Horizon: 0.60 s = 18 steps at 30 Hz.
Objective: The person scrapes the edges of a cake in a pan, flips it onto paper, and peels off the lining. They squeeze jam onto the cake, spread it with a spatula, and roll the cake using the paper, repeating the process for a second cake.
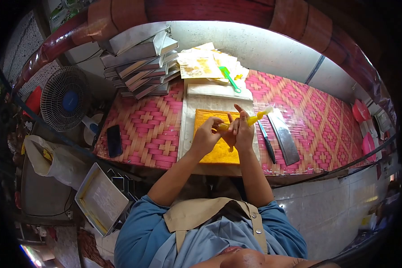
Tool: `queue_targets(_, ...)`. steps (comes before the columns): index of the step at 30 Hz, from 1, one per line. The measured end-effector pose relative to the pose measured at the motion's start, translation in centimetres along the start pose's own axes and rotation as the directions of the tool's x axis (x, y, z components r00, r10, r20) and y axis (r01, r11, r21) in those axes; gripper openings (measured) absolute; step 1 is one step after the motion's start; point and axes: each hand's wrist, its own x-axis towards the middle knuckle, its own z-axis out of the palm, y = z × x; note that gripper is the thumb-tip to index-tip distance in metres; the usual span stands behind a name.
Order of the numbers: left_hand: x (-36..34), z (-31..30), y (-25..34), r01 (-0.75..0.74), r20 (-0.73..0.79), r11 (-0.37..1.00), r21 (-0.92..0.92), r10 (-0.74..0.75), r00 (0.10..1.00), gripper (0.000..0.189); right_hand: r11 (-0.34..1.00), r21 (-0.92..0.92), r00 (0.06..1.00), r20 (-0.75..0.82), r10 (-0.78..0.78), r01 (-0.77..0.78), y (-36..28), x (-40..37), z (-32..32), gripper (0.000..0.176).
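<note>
A slab of yellow-orange cake (207, 154) lies on pale paper in front of me, under both hands. Above it, my left hand (205, 136) is closed, its bent fingers pinching one end of a long, twisted yellow thing (253, 120) that looks like a soft plastic bag. My right hand (243, 134) grips the same thing farther along, with one finger stretched out. Its whitish far end sticks out to the right. Close to my right hand lie a black-handled knife (269, 147) and a broad metal blade (283, 136).
Metal tins (140, 62) are stacked at the back left, beside stained yellow papers (201, 63) and a green spatula (230, 79). A phone (114, 140) lies near the table's left edge. A fan (67, 100) and a rectangular tray (102, 198) stand farther left.
</note>
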Motion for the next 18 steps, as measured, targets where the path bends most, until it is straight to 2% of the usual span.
queue_targets(2,0.4,-0.4,0.2,0.054,-0.028,0.997,-0.05,-0.055,0.998,0.029,0.997,0.027,0.997,-0.045,-0.064,0.066,0.2,0.0,0.4,0.044)
queue_targets(4,0.7,-1.0,0.5,0.11,-0.038,0.989,-0.096,-0.114,0.993,0.024,1.0,-0.006,0.998,-0.047,-0.029,0.028,-0.3,-0.1,0.5,0.044)
queue_targets(6,1.0,-1.6,0.3,0.082,-0.033,0.996,-0.028,-0.082,0.996,0.02,0.999,-0.038,0.999,-0.048,0.008,-0.01,-0.6,0.1,0.1,0.045)
queue_targets(8,1.3,-2.0,0.0,0.051,-0.014,0.996,-0.078,-0.052,0.999,0.017,0.995,-0.093,0.998,0.053,0.035,-0.03,-0.6,0.4,-0.8,0.044)
queue_targets(9,1.4,-2.0,-0.1,0.051,-0.011,0.996,-0.079,-0.052,0.999,0.017,0.993,-0.109,0.996,0.073,0.049,-0.04,-0.7,0.5,-1.1,0.043)
queue_targets(11,1.8,-2.2,0.2,-0.007,0.002,0.979,-0.204,0.008,1.0,0.014,0.993,-0.102,0.995,0.063,0.072,-0.065,-0.9,0.5,-1.3,0.043)
queue_targets(15,2.4,-2.7,1.2,0.093,0.069,0.974,-0.206,-0.081,0.994,0.013,0.985,-0.137,0.989,0.092,0.119,-0.106,-1.0,0.3,-1.7,0.044)
queue_targets(16,2.7,-2.7,1.2,0.014,0.075,0.996,-0.091,-0.007,0.997,0.012,0.985,-0.137,0.988,0.093,0.122,-0.109,-1.0,0.2,-1.7,0.044)
queue_targets(17,3.0,-2.8,1.5,-0.066,0.09,0.997,0.026,0.063,0.994,0.011,0.974,-0.223,0.978,0.185,0.092,-0.049,-1.1,0.1,-1.6,0.045)
queue_targets(18,3.4,-2.7,1.8,-0.061,0.089,0.998,0.025,0.058,0.994,0.011,0.953,-0.302,0.958,0.277,0.072,0.016,-1.1,-0.1,-1.6,0.046)
